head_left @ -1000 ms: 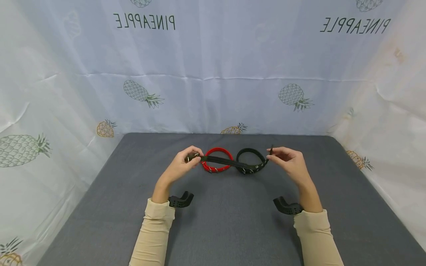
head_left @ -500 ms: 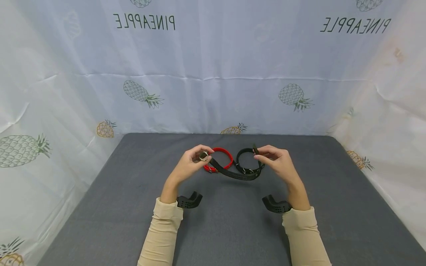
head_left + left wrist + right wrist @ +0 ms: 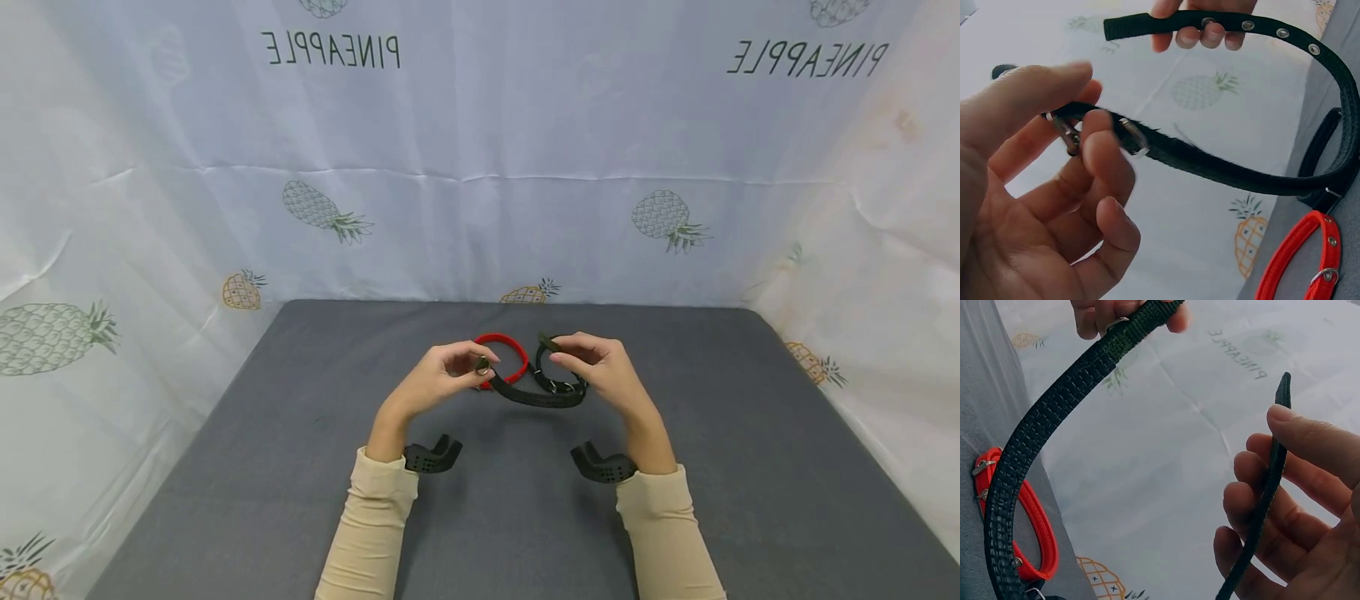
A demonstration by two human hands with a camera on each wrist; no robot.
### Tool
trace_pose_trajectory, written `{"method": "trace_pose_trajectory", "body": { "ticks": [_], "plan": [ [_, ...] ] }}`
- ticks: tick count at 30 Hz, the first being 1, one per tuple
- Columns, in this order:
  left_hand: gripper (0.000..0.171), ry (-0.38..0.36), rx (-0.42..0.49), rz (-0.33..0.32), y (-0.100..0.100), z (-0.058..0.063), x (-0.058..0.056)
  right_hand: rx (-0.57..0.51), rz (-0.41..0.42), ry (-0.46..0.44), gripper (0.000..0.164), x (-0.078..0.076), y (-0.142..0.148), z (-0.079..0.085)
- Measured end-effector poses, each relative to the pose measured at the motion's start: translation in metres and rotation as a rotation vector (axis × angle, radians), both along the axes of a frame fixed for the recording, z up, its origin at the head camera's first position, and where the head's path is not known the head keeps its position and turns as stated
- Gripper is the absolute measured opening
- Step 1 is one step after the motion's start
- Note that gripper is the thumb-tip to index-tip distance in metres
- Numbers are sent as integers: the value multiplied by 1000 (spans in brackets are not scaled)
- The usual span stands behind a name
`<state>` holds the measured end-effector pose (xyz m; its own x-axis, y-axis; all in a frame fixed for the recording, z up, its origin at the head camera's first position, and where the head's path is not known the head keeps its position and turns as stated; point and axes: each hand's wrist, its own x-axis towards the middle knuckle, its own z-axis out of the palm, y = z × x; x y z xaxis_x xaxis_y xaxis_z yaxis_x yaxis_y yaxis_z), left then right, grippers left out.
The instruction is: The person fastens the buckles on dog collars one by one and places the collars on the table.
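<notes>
A dark green pet collar [image 3: 542, 400] hangs in a bowed curve between both hands, above the table. My left hand [image 3: 429, 382] pinches its buckle end; in the left wrist view the metal buckle [image 3: 1067, 134] and a D-ring [image 3: 1135, 136] show at the fingers. With thumb and fingers, my right hand [image 3: 606, 372] pinches the other end, whose tip [image 3: 1284, 390] sticks up past the thumb. Metal eyelets [image 3: 1248, 25] run along that end. Behind the held collar lie a red collar [image 3: 519, 344] and a black collar [image 3: 537, 360], each closed into a loop and partly hidden.
The two looped collars lie side by side on a grey cloth-covered table [image 3: 510, 517]. A white curtain [image 3: 480, 108] with pineapple prints stands behind the table and along its sides. Black wrist mounts [image 3: 433, 455] sit at both sleeve cuffs.
Both hands have moved toward each other, the right one farther. The dark green collar went from stretched nearly straight to a sagging bend, its tip end now pointing left toward the buckle end.
</notes>
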<state>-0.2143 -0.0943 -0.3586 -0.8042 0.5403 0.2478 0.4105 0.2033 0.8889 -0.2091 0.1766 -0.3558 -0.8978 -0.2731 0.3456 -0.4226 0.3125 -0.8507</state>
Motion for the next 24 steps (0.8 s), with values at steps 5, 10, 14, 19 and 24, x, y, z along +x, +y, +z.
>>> {"method": "trace_pose_trajectory", "body": {
  "ticks": [5, 10, 14, 19, 24],
  "plan": [
    [20, -26, -33, -18, 4, 1, 2, 7, 6, 5, 25, 2, -5, -1],
    [21, -4, -63, -1, 8, 2, 2, 5, 9, 9, 25, 2, -9, -2],
    [21, 11, -83, 3, 12, 1, 2, 16, 10, -13, 26, 2, -13, -3],
    [18, 26, -91, -17, 14, 1, 2, 40, 34, -21, 27, 3, -18, -3],
    [19, 41, -91, -23, 16, 0, 2, 28, 57, -19, 24, 4, -18, -2]
  ]
}}
